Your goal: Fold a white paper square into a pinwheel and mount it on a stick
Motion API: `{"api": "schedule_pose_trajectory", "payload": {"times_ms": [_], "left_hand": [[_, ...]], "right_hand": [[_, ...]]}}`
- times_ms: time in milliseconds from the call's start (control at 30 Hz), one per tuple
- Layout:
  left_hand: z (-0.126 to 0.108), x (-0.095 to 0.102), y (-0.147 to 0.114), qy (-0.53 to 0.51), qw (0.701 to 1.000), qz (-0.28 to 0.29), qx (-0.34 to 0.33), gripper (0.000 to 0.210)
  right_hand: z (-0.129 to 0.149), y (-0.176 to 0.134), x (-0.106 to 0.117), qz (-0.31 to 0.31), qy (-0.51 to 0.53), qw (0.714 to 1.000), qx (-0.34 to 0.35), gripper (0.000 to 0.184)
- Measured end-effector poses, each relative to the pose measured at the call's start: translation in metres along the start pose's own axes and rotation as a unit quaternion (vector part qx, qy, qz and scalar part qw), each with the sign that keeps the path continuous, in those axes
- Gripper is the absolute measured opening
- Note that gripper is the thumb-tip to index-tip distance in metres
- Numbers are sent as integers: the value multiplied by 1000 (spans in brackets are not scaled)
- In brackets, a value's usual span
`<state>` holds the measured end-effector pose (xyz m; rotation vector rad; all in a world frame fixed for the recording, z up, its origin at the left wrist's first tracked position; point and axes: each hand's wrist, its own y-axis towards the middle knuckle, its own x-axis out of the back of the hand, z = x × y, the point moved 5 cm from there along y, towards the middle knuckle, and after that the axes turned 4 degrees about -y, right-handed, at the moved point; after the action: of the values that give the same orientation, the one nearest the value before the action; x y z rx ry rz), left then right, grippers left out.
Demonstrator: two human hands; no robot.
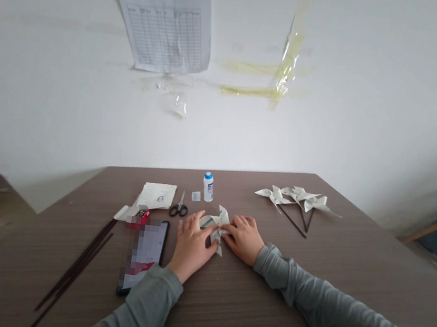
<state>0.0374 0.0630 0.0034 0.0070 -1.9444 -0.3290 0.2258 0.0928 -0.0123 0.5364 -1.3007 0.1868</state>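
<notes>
a black-edged phone (152, 248), partly blurred out, lies screen up on the brown table (355, 249). on the white wall (345, 131) behind hang a creased sheet (167, 30) printed with a grid, yellowed tape (247, 91) to its right, and a clear scrap (177, 106) below it.

The left hand (193, 249) and right hand (246, 241) cover part of the pinwheel (222, 215), so their exact grip cannot be told. Blocky blurring hides much of the phone (153, 246) and a red item (144, 214); the left sleeve (145, 303) covers a phone corner. Print on the bottle (208, 189) and sheet (169, 30) is too small to read. The frame cuts off both sleeves
</notes>
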Motion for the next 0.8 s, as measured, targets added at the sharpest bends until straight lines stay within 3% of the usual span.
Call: {"api": "schedule_pose_trajectory", "payload": {"times_ms": [233, 433, 633, 800], "left_hand": [[1, 0, 0, -11, 1000, -6, -12, 35], [-2, 6, -1, -9, 1000, 8, -1, 35], [-5, 8, -1, 2, 1000, 30, 8, 39], [-4, 5, 0, 4, 999, 38, 9, 38]], "right_hand": [[-4, -3, -5, -1, 10, 1000, 6, 31], [-9, -4, -7, -14, 24, 1000, 12, 36], [-8, -2, -7, -30, 5, 999, 29, 26], [-8, -1, -8, -9, 4, 1000, 22, 27]]}}
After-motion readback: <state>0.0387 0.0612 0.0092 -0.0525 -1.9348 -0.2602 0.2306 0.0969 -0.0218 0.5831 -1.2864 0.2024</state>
